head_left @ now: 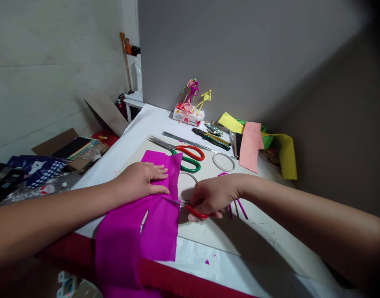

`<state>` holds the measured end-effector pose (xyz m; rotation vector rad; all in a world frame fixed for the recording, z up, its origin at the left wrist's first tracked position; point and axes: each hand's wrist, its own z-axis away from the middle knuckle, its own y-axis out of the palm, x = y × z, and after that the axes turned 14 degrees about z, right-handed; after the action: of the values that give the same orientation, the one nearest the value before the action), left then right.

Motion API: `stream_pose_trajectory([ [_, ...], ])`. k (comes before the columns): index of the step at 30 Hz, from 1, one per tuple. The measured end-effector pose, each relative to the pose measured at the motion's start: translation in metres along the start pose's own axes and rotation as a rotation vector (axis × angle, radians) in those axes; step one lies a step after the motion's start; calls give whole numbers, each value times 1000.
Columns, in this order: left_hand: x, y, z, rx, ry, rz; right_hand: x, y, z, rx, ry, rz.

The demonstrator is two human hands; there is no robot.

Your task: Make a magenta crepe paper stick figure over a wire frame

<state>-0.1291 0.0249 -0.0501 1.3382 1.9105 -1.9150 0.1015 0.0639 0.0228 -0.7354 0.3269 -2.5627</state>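
Magenta crepe paper (160, 238) lies over the front of the table, and one long strip hangs past the edge. My left hand (143, 179) rests flat on it with the fingers stretched out. My right hand (213, 196) is closed around small red-handled scissors (196, 212), whose blades reach into the paper's right side. A slit shows in the paper left of the blades. Larger scissors (177, 153) with one red and one green handle lie just beyond the paper. Partly behind my right hand is a thin magenta-wrapped wire piece (242, 209).
At the back, wrapped-wire figures (192, 89) stand by a small box (188, 115). Pliers (211, 138), metal wires (186, 140) and a grey ring (223, 162) lie nearer. Pink paper (251, 145) and yellow paper (286, 155) are at right. A grey panel (239, 58) rises behind.
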Motion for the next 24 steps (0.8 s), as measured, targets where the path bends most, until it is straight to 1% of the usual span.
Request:
stream_pose_trajectory([
  [2, 0, 0, 0, 5, 8, -2, -2, 8, 12, 1, 10, 29],
  [4, 1, 0, 0, 6, 16, -8, -4, 21, 23, -59, -6, 50],
  [5, 1, 0, 0, 4, 19, -11, -4, 29, 28, -134, -16, 59],
  [8, 3, 1, 0, 0, 25, -26, 1, 58, 35, -465, -48, 49],
  [9, 3, 1, 0, -1, 27, -32, 3, 67, 35, -522, -63, 13],
  [11, 3, 3, -1, 2, 34, -46, 6, 81, 32, -560, -104, -76],
  [13, 2, 5, -2, 12, 48, -60, 6, 89, 28, -583, -125, -132],
  [19, -16, 11, -1, 88, 111, -97, -8, 101, 26, -767, -113, -149],
  [21, -24, 13, 0, 80, 116, -126, -10, 108, 27, -802, -119, -176],
  [24, -32, 18, -1, 51, 85, -186, -9, 121, 27, -827, -114, -215],
])
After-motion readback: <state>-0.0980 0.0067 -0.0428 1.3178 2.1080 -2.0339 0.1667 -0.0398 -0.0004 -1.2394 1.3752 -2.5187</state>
